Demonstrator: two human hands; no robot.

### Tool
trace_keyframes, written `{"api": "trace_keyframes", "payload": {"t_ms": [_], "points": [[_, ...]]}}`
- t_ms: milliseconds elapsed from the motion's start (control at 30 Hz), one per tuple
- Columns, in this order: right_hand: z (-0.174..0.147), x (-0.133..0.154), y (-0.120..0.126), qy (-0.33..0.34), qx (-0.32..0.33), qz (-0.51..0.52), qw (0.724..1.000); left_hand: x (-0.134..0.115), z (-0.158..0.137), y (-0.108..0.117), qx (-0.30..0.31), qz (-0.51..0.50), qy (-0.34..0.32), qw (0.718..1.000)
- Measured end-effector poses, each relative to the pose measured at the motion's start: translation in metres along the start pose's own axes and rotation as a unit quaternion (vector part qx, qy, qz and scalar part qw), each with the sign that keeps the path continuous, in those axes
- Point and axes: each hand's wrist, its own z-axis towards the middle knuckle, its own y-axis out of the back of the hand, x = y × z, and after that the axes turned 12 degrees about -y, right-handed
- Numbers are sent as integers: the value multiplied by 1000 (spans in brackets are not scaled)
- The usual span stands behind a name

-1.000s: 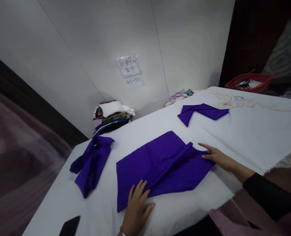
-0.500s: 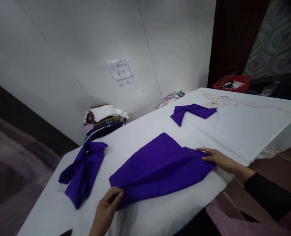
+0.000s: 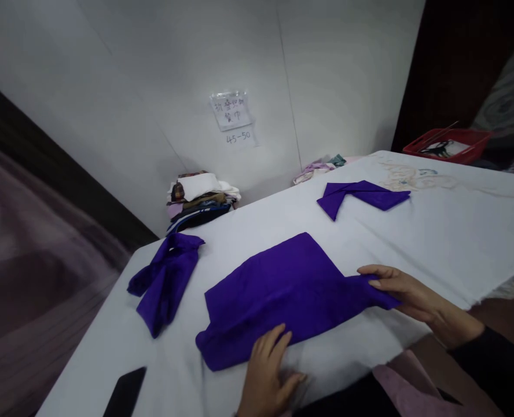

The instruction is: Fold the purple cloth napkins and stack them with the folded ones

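Have the bare right hand (image 3: 417,301) pinching the narrow right end of a purple, satiny, partly folded cloth (image 3: 278,284), laid near the front edge of a white-draped counter (image 3: 452,231). See the bare left hand (image 3: 265,370) open, fingers spread at the cloth's near side; can't tell pressing from hovering.

Could skew the fold by pulling right without a firm hold on the left. Might trap a wrinkle, given the bunching at the lower left corner. Could also lose the right end: slick-looking fabric, fingertip hold only. Might drag the loose drape along, judging by ripples in front.

On the surface, note a purple forked, loosely folded cloth (image 3: 165,284) left, a purple angular, flat-folded cloth (image 3: 365,194) further back, and a flat black rectangular object (image 3: 127,391) near left.

Beyond: a stack of mixed folded garments (image 3: 202,202), a small lilac-and-green cloth pile (image 3: 320,169), white handwritten paper signs (image 3: 233,110) on a pale panelled wall (image 3: 344,75), a red plastic basket (image 3: 476,145) far right.
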Motion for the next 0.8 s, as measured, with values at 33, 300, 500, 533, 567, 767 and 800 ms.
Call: {"api": "trace_keyframes", "payload": {"t_ms": [33, 300, 500, 533, 567, 767, 800], "points": [[-1, 4, -10, 5, 2, -2, 1000, -9, 10, -8, 9, -4, 17, 1000], [-16, 37, -52, 132, 18, -25, 991, 16, 48, -20, -15, 17, 206, 978], [26, 37, -27, 118, -30, -22, 992, 88, 21, 25, -101, 50, 273, 955], [40, 43, -28, 116, -41, -19, 992, 103, 26, 39, -114, 46, 288, 950], [55, 52, -31, 120, -52, -9, 991, 118, 35, 56, -123, 52, 304, 943], [100, 163, -89, 251, -16, 1, 968, 177, 136, 199, -265, 154, 251, 918], [94, 182, -100, 309, -3, -1, 951, 176, 149, 225, -317, 169, 232, 904]]}}
